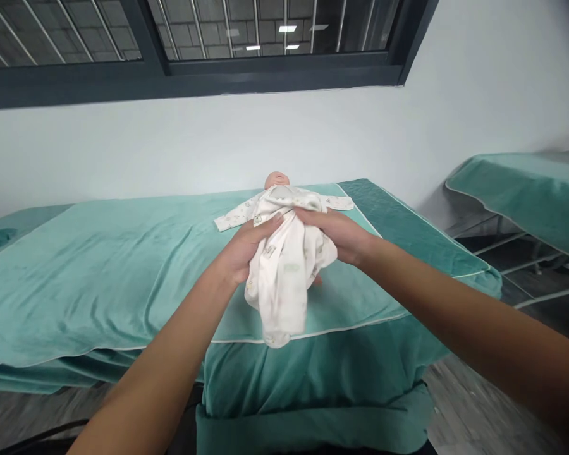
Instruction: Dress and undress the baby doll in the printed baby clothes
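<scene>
A baby doll lies on a green-covered bed, its head (277, 179) toward the wall. White printed baby clothes (284, 291) cover its body, and the long sleeves (239, 215) stretch out to both sides. My left hand (251, 248) grips the bunched cloth from the left, thumb on top. From the right, my right hand (334, 232) grips the same cloth, its thumb near the other. The lower part of the garment hangs down between my hands toward the bed's near edge. A bit of the doll's foot (317, 280) shows beside it; the rest of the body is hidden.
The bed's green velvet cover (123, 278) has white piping and drapes over the near side. A second green-covered bed (531, 196) stands at the right, with metal bars (550, 294) below. Behind are a white wall (194, 145) and a dark-framed window (275, 66).
</scene>
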The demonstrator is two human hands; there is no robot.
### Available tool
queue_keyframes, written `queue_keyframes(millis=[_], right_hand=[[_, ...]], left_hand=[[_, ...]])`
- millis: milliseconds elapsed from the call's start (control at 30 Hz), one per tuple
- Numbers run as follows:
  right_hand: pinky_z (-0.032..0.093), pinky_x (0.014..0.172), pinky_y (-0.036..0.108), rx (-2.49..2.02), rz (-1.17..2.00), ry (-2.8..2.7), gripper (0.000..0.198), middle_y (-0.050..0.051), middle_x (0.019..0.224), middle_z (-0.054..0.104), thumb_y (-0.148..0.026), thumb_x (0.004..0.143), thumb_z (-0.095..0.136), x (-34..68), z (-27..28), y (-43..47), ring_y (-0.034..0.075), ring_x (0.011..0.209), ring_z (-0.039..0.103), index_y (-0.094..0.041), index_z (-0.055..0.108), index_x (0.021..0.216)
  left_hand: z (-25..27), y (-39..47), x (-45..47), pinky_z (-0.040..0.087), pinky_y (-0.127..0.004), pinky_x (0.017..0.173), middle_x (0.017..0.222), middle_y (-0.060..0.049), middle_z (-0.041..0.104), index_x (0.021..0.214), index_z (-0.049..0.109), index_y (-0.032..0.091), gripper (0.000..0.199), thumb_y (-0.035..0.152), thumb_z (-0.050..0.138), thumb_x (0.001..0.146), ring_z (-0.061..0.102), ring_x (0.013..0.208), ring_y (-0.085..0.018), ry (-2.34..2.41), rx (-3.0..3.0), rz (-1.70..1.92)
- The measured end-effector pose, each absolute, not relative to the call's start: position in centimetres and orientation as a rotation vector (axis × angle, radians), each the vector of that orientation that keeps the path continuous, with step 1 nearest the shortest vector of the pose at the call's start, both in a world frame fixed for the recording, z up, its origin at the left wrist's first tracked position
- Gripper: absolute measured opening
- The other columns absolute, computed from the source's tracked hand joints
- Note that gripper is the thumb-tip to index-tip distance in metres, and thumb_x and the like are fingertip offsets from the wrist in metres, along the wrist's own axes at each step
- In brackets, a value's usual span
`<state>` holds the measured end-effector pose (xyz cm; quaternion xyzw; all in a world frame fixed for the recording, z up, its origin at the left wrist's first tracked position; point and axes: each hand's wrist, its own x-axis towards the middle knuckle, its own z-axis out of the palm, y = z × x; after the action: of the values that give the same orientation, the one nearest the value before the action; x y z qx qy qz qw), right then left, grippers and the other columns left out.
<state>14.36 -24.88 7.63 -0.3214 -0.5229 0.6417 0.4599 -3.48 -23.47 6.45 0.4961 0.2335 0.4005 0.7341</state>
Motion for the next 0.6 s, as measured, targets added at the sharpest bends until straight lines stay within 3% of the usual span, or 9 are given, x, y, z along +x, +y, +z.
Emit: queue_keyframes(millis=[233,433,600], right_hand=[[0.055,0.087,0.035,-0.66,1.508,-1.212,0.045,0.005,0.102,0.072,-0.057,0.09,0.057,14.6,7.3,-23.7,0.022,0.1,0.067,-0.022,0.061,0.118],[0.056,0.084,0.037,-0.661,1.527,-1.23,0.061,0.007,0.102,0.072,-0.071,0.088,0.047,14.4,5.8,-24.1,0.026,0.103,0.066,-0.024,0.059,0.125],[0.057,0.071,0.035,-0.702,1.733,-1.298,0.064,0.009,0.095,0.073,-0.071,0.084,0.053,15.0,4.5,-24.3,0.026,0.088,0.07,-0.018,0.065,0.116]], left_hand=[[6.3,-24.4,-4.2,0.057,-0.039,0.081,0.1,-0.015,0.076,0.118,0.066,0.011,0.062,0.03,0.087,0.063,0.073,0.092,-0.031,0.477,1.167,0.686],[7.2,-24.9,-1.6,0.054,-0.045,0.092,0.106,-0.012,0.074,0.128,0.059,0.017,0.061,0.059,0.06,0.084,0.069,0.107,-0.032,0.595,1.041,1.005],[7.6,-25.1,-0.6,0.055,-0.043,0.091,0.101,-0.01,0.074,0.127,0.059,0.019,0.055,0.055,0.06,0.086,0.07,0.103,-0.03,0.625,1.047,0.999]])
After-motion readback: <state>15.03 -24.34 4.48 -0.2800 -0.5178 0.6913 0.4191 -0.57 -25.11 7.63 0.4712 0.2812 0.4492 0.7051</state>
